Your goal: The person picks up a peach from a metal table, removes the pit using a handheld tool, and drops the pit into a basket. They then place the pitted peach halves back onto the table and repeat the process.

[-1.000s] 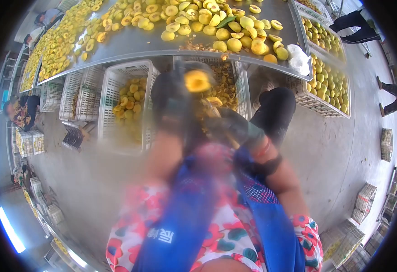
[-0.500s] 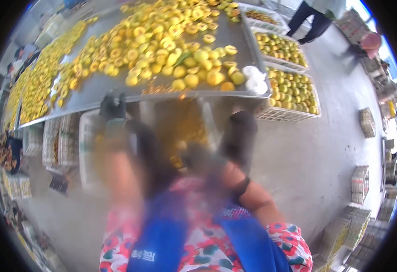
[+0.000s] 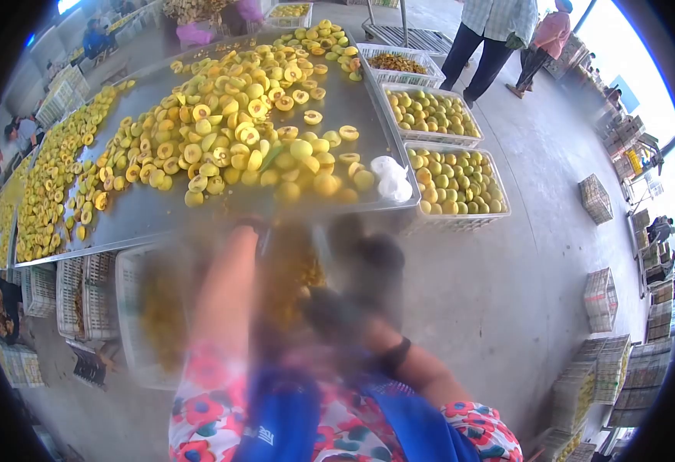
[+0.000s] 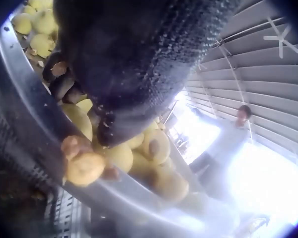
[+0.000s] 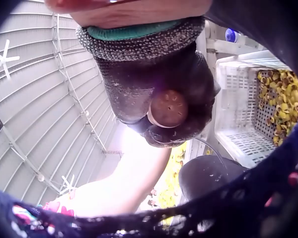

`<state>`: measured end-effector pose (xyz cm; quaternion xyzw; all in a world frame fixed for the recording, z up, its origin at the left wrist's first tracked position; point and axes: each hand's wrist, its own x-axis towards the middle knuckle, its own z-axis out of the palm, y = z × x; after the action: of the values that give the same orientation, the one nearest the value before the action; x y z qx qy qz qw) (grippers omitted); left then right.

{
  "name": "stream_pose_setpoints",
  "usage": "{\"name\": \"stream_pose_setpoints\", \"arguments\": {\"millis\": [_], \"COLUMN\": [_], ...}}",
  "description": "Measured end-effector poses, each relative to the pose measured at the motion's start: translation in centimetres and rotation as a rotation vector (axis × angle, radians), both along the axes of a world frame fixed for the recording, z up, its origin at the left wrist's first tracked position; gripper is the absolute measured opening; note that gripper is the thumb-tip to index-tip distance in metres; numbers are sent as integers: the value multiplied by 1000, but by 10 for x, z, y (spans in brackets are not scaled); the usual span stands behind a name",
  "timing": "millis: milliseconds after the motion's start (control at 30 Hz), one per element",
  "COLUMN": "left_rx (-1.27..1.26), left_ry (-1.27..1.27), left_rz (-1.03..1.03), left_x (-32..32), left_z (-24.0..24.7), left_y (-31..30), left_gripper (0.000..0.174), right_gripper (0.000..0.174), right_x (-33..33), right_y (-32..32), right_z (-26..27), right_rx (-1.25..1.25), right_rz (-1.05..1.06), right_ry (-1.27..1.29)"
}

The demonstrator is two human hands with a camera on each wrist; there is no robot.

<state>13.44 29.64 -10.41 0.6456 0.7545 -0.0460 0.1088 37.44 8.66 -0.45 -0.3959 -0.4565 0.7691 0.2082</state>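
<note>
My left hand [image 4: 134, 54], in a dark glove, reaches over the table edge into yellow stone fruit [image 4: 119, 158], seen in the left wrist view. Its fingertips are down among whole and halved fruit; I cannot tell whether they grip one. In the head view a blur covers that hand beyond the bare forearm [image 3: 226, 285]. My right hand [image 5: 139, 84], also gloved, curls round a brown wooden handle [image 5: 169, 109], whose round end faces the camera. This hand [image 3: 333, 312] stays low in front of my lap in the head view, dark and blurred.
Halved fruit [image 3: 222, 131] is heaped on the metal table [image 3: 345, 100], with a white crumpled bag [image 3: 391, 181] at its corner. Fruit crates [image 3: 460, 181] stand to the right. Below the table edge are a white crate [image 3: 129, 308] and a crate of fruit pieces [image 5: 238, 104]. People [image 3: 495, 38] stand behind.
A second ago my left hand was over the crates with a fruit half; it then appeared empty and has moved forward to the table fruit. The head view has tilted up. My right hand stayed low.
</note>
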Motion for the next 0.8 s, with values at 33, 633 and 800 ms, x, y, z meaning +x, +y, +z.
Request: {"name": "stream_pose_setpoints", "arguments": {"millis": [33,633,800], "left_rx": [58,980,658], "left_ry": [-34,-787,-1462], "left_rz": [18,-187,28], "left_x": [-8,8,26], "left_z": [-16,108,113], "left_y": [4,-206,-222], "left_gripper": [51,58,46], "right_gripper": [20,23,26], "right_x": [0,-40,-38], "right_y": [-2,15,19], "right_z": [8,15,12], "right_rx": [46,518,837], "right_rz": [-34,-36,-107], "right_ry": [6,-138,-141]}}
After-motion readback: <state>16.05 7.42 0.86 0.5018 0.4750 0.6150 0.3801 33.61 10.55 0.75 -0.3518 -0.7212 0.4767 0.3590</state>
